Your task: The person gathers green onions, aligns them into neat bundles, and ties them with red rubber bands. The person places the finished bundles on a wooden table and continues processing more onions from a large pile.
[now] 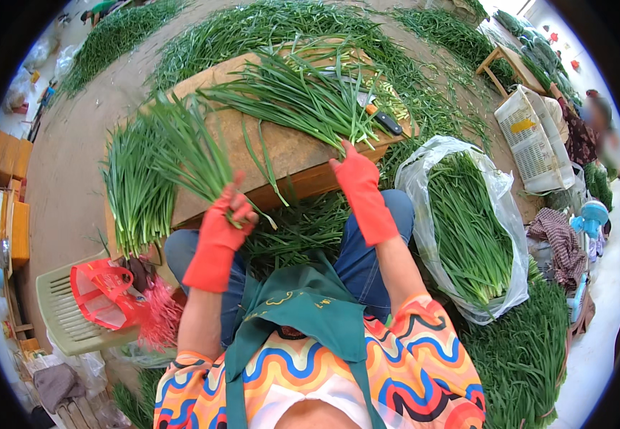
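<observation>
My left hand (225, 227), in a red glove with bare fingertips, is closed round the lower ends of a bunch of garlic chives (194, 149). The leaves fan up and left over the wooden table. My right hand (360, 187), gloved alike, is at the table's near edge, thumb and forefinger apart. Its fingertips reach the pale stem ends of a loose pile of chives (292, 96). Beside that pile lies a knife (387, 121) with a black and orange handle, its blade partly under leaves. A neat stack of chives (138, 182) hangs over the table's left end.
The wooden table (281, 161) stands before my knees. On my right is a clear plastic bag (517, 236) full of chives; on my left, a plastic chair (63, 307) bears a red bag (99, 297). Chive heaps (267, 28) cover the floor beyond. A white crate (531, 143) stands far right.
</observation>
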`<state>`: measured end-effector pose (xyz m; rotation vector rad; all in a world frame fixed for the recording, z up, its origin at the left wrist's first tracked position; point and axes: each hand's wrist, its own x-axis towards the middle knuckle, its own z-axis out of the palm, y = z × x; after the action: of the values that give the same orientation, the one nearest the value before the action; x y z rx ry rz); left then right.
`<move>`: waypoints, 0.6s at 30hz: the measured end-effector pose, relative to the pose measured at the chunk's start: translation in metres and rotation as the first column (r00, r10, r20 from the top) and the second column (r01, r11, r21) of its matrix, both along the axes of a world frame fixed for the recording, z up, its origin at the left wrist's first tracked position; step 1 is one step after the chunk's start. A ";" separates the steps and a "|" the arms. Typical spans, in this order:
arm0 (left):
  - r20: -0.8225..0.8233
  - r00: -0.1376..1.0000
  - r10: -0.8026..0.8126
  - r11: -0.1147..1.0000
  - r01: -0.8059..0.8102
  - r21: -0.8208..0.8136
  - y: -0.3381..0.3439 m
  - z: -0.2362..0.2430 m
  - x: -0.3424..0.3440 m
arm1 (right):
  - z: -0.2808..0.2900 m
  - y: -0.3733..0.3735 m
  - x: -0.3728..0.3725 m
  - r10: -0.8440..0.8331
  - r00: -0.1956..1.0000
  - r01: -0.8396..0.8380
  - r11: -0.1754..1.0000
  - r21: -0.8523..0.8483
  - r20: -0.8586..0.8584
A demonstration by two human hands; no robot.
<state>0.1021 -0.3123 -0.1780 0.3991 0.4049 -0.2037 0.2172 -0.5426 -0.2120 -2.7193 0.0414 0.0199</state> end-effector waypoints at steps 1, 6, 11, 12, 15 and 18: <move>-0.017 0.995 -0.097 0.995 0.096 -0.035 -0.007 -0.027 0.006 | -0.032 -0.018 0.017 0.008 0.998 -0.007 1.000 -0.015 0.063; -0.215 0.974 -0.072 0.958 0.128 0.256 -0.022 -0.058 -0.005 | -0.010 0.013 -0.024 0.163 0.983 -0.109 0.888 0.446 -0.083; -0.117 0.965 -0.234 0.924 0.258 0.282 -0.037 -0.071 0.004 | 0.007 0.039 -0.094 0.424 0.817 0.102 0.560 0.822 -0.390; -0.132 0.965 -0.225 0.921 0.255 0.295 -0.037 -0.073 0.004 | 0.007 0.037 -0.093 0.436 0.787 0.155 0.547 0.823 -0.438; -0.197 0.959 -0.204 0.892 0.265 0.366 -0.039 -0.063 0.000 | 0.019 0.023 -0.079 0.396 0.748 0.252 0.573 0.780 -0.532; -0.087 0.978 -0.191 0.846 0.209 0.490 -0.055 -0.074 -0.007 | 0.000 0.032 -0.064 0.392 0.795 0.184 0.572 0.800 -0.463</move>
<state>0.0947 -0.3670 -0.2520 0.9535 0.4496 -0.3119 0.1531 -0.5104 -0.2120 -1.6421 0.0306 0.7668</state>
